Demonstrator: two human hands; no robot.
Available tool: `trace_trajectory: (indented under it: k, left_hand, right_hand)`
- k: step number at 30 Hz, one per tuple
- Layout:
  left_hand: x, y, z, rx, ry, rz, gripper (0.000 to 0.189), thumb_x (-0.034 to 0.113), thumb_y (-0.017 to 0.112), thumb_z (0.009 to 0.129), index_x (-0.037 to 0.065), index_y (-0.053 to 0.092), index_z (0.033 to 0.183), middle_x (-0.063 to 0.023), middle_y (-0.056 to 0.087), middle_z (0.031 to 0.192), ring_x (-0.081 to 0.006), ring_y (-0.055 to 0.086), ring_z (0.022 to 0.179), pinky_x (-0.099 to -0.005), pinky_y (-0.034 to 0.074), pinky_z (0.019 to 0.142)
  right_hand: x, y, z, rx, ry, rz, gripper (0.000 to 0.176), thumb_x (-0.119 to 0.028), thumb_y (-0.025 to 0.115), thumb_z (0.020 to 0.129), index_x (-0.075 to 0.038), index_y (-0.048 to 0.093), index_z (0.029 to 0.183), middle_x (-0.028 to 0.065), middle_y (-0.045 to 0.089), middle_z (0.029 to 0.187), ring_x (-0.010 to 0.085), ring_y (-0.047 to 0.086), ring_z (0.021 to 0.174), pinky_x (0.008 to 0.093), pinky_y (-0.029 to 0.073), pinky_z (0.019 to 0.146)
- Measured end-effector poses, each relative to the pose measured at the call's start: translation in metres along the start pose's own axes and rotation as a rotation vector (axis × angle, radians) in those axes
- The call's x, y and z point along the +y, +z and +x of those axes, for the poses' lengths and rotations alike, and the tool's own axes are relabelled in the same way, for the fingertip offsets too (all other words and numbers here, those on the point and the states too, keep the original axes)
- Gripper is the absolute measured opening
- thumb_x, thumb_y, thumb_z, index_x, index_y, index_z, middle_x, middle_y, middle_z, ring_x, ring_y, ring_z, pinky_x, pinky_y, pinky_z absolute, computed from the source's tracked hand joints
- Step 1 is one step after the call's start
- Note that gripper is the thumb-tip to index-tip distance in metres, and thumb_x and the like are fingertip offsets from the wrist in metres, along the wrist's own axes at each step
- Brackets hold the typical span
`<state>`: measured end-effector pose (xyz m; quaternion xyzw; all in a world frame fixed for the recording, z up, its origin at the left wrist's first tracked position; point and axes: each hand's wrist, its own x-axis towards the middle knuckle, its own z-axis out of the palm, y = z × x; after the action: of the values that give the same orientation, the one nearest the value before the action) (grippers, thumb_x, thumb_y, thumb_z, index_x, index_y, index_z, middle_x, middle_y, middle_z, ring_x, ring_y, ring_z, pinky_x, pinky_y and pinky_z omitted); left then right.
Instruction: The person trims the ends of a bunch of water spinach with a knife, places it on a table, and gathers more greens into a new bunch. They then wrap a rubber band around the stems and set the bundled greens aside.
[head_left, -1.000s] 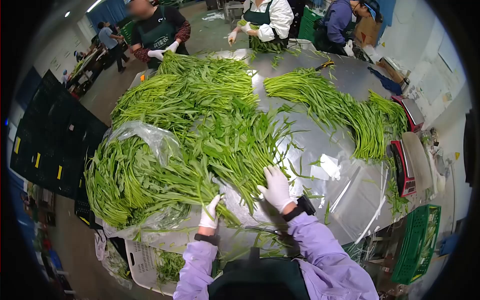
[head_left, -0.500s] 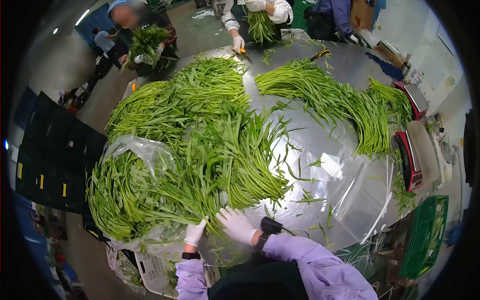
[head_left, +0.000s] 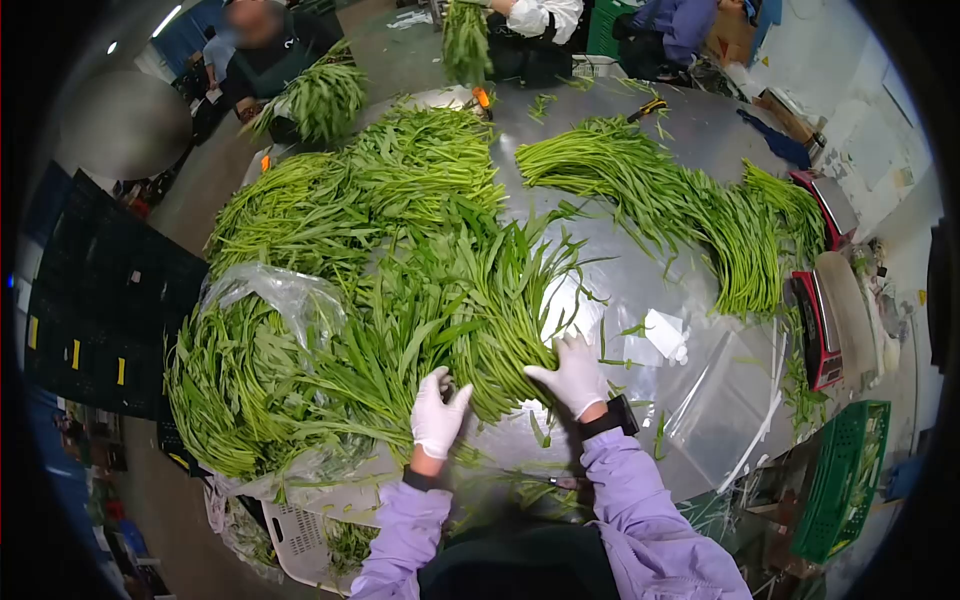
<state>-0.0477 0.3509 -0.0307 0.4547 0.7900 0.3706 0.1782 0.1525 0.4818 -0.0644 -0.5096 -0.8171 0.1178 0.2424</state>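
Note:
Green leafy stems that look like water spinach (head_left: pixel 490 360) lie in a thick bunch in front of me, cut ends toward the lower right. My right hand (head_left: pixel 574 376), in a white glove, is at those cut ends with its fingers spread and the thumb against the stems. On the near left side of the same bunch is my left hand (head_left: pixel 438 414), also gloved, its thumb and fingers apart. Neither hand is closed around stems. A knife-like tool (head_left: pixel 560 482) lies at the table's near edge, partly in shadow.
Larger heaps of greens (head_left: pixel 270 220) cover the left; a clear plastic bag (head_left: pixel 280 295) lies on them. More bunches (head_left: pixel 745 255) curve toward red scales (head_left: pixel 818 330). White slips (head_left: pixel 665 335) and plastic sheets (head_left: pixel 715 410) lie at right. Two co-workers hold greens across the table.
My right hand has moved up and right to the stem ends. My left hand has shifted up and right, its fingers now apart. Across the table, a co-worker's hand has left the orange-handled tool.

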Motion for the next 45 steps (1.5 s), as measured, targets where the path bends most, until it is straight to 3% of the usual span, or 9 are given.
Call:
trace_trajectory:
  k: [8,10,14,23,25,30,33,39,45]
  left_hand:
    - [-0.037,0.049,0.010,-0.117,-0.337,0.177,0.075,0.047,0.077,0.068,-0.005,0.051,0.115,-0.0245,0.064,0.103,-0.0343,0.063,0.094,-0.0373,0.049,0.082]
    - [-0.072,0.064,0.015,-0.097,-0.265,0.001,0.072,0.038,0.077,0.071,-0.007,0.049,0.120,-0.0244,0.064,0.105,-0.0311,0.063,0.096,-0.0344,0.048,0.085]
    - [-0.054,0.037,0.020,-0.156,-0.635,-0.800,0.041,0.006,0.064,0.081,-0.005,0.052,0.119,-0.0090,0.063,0.102,-0.0177,0.059,0.091,-0.0293,0.047,0.081]
    - [-0.062,-0.005,0.022,-0.241,-0.724,-1.383,0.021,0.009,0.057,0.085,0.001,0.057,0.105,-0.0119,0.064,0.091,-0.0247,0.063,0.080,-0.0416,0.054,0.075]
    - [-0.073,-0.015,0.020,-0.140,-0.801,-1.466,0.020,0.011,0.056,0.087,0.001,0.056,0.104,-0.0120,0.064,0.089,-0.0244,0.062,0.077,-0.0396,0.054,0.074]
    - [-0.069,-0.040,0.011,-0.065,-0.714,-1.362,0.017,0.011,0.055,0.089,0.005,0.056,0.105,-0.0088,0.063,0.088,-0.0205,0.060,0.071,-0.0358,0.054,0.069]
    - [-0.067,-0.046,0.009,-0.026,-0.761,-1.320,0.022,0.012,0.057,0.089,0.007,0.055,0.110,-0.0047,0.062,0.089,-0.0155,0.058,0.067,-0.0317,0.052,0.064]
    - [-0.060,-0.071,0.011,0.065,-0.493,-0.869,0.026,0.005,0.058,0.087,0.004,0.055,0.113,-0.0015,0.062,0.090,-0.0090,0.056,0.066,-0.0229,0.047,0.057]
    - [-0.099,-0.068,0.002,0.123,-0.291,-0.505,0.036,0.006,0.061,0.087,0.001,0.051,0.120,-0.0089,0.061,0.105,-0.0174,0.060,0.082,-0.0263,0.049,0.071]
  right_hand:
    - [-0.055,0.019,-0.017,-0.161,-0.003,0.063,0.085,-0.042,0.080,0.061,0.003,0.047,0.124,0.0161,0.051,0.118,0.0315,0.046,0.109,0.0412,0.035,0.094]
    - [-0.058,0.019,-0.016,-0.153,0.015,-0.005,0.093,-0.044,0.080,0.059,0.002,0.041,0.130,0.0161,0.049,0.125,0.0302,0.044,0.114,0.0415,0.032,0.098]
    - [-0.063,0.022,-0.012,-0.188,0.056,-0.037,0.103,-0.046,0.081,0.056,0.002,0.036,0.135,0.0157,0.048,0.128,0.0295,0.042,0.117,0.0413,0.030,0.100]
    - [-0.036,0.020,0.008,-0.323,0.323,0.253,0.076,-0.021,0.067,0.070,-0.001,0.036,0.136,0.0218,0.063,0.101,0.0361,0.062,0.090,0.0424,0.049,0.078]
    - [-0.019,0.020,0.013,-0.157,0.286,0.342,0.072,-0.018,0.066,0.070,-0.002,0.038,0.135,0.0219,0.064,0.098,0.0360,0.064,0.085,0.0429,0.051,0.075]
    - [-0.031,0.023,0.009,-0.186,0.236,0.256,0.078,-0.023,0.074,0.068,0.001,0.040,0.133,0.0210,0.062,0.101,0.0349,0.062,0.090,0.0412,0.050,0.078]
    - [-0.043,0.033,0.002,0.039,-0.077,-0.015,0.100,-0.028,0.083,0.058,0.002,0.031,0.138,0.0206,0.059,0.095,0.0353,0.059,0.089,0.0388,0.048,0.075]
    - [-0.023,0.021,0.022,-0.271,0.216,0.151,0.091,-0.035,0.077,0.067,-0.004,0.032,0.140,0.0196,0.065,0.090,0.0342,0.064,0.078,0.0408,0.050,0.069]
    - [0.035,0.004,0.047,-0.355,0.758,1.444,0.044,-0.009,0.067,0.082,0.002,0.052,0.122,0.0087,0.063,0.106,0.0163,0.061,0.092,0.0280,0.049,0.080]
